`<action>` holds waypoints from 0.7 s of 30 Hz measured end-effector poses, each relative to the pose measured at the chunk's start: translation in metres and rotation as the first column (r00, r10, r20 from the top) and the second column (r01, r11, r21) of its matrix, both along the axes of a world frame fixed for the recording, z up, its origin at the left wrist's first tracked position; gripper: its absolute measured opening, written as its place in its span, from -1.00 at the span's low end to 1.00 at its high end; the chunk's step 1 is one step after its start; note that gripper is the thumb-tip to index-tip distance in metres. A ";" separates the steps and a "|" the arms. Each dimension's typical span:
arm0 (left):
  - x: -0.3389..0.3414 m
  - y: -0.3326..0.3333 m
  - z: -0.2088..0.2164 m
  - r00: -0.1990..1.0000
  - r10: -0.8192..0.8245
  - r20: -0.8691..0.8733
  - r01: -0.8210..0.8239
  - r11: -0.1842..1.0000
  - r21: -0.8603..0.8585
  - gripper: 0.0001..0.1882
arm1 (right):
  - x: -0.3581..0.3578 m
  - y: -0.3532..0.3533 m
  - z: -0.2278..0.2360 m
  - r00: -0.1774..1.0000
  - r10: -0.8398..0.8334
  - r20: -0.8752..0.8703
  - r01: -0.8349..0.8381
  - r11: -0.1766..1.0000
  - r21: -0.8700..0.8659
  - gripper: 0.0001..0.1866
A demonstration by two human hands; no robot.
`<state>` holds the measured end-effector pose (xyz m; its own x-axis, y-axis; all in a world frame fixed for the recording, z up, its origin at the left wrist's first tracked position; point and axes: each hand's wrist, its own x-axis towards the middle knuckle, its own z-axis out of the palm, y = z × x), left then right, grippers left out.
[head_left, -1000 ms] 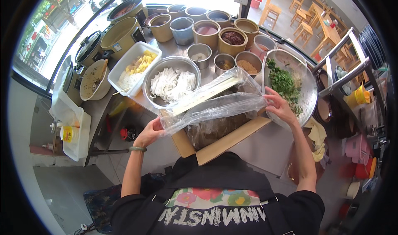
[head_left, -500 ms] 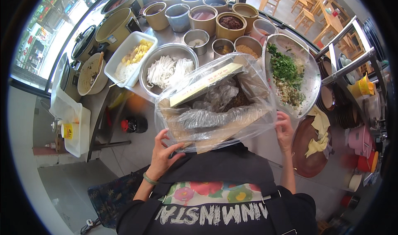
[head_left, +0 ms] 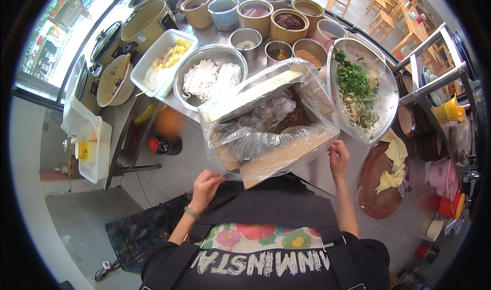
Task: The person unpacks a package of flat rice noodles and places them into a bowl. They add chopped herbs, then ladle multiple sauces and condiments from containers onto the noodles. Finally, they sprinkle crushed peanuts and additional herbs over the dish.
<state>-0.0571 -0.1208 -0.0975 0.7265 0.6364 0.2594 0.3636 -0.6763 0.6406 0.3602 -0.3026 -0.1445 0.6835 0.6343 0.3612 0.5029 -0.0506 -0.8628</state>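
Note:
A cardboard box [head_left: 273,163] lined with a clear plastic bag [head_left: 248,142] stands open at the near edge of the counter, against my dark apron. Crumpled plastic and a dark brown, crumbly filling [head_left: 294,119] show inside it. My left hand [head_left: 205,190] is closed at the near left corner, pinching the bag's loose edge. At the near right corner my right hand [head_left: 339,160] has its fingers drawn together on the bag's edge. The near cardboard flap lies bent outward between my hands.
Behind the box are a steel bowl of white noodles [head_left: 180,96], a white tub [head_left: 137,77] with yellow chunks and several seasoning pots. A steel tray [head_left: 381,118] of chopped greens sits close on the right. A round brown board [head_left: 365,187] holds a yellow cloth [head_left: 394,178].
My left hand has closed its spread fingers on the plastic and moved slightly down. My right hand has shifted left. The bag's near edge has drawn back, baring more of the flap.

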 end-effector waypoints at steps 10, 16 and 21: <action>0.003 0.070 -0.001 0.959 0.278 0.054 -0.075 0.433 -0.898 -0.78 | -0.036 0.018 0.094 0.437 0.103 -0.893 0.049 0.989 0.138 -0.56; 0.046 0.123 0.099 0.915 0.291 0.279 -0.223 0.942 -0.252 -0.92 | -0.067 0.027 0.074 0.540 0.179 -0.822 0.067 0.965 0.254 -0.30; 0.147 0.139 0.121 0.931 -0.357 -0.080 0.363 0.873 0.325 -0.79 | -0.055 -0.010 0.063 0.491 -0.153 -0.858 0.045 0.988 -0.150 -0.23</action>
